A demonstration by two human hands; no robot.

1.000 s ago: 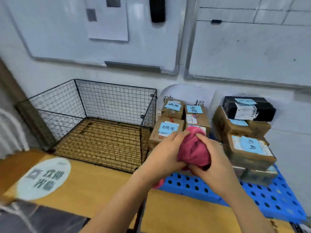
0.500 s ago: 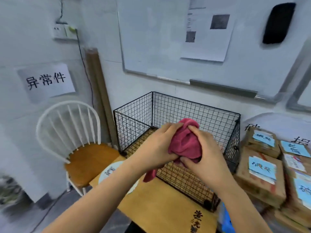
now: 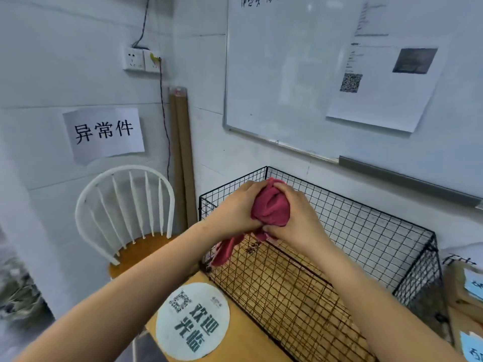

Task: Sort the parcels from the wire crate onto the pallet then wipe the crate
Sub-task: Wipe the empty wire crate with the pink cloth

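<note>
A white chair [image 3: 122, 218] stands at the left. Above the wire crate [image 3: 352, 212], the left hand [image 3: 235, 207] and right hand [image 3: 295, 220] both grip a bunched red cloth [image 3: 270, 210], fingers curled round it (one tail dangles by the mesh). The crate sits on the counter [image 3: 248, 346], with parcels [image 3: 467, 291] to its right. The loose tail may snag on the wire during wiping and drag the crate.

both hands [image 3: 234, 209] [image 3: 296, 220] bunch a red cloth [image 3: 271, 210] above, perhaps touching, the wire crate [image 3: 366, 231].
</note>
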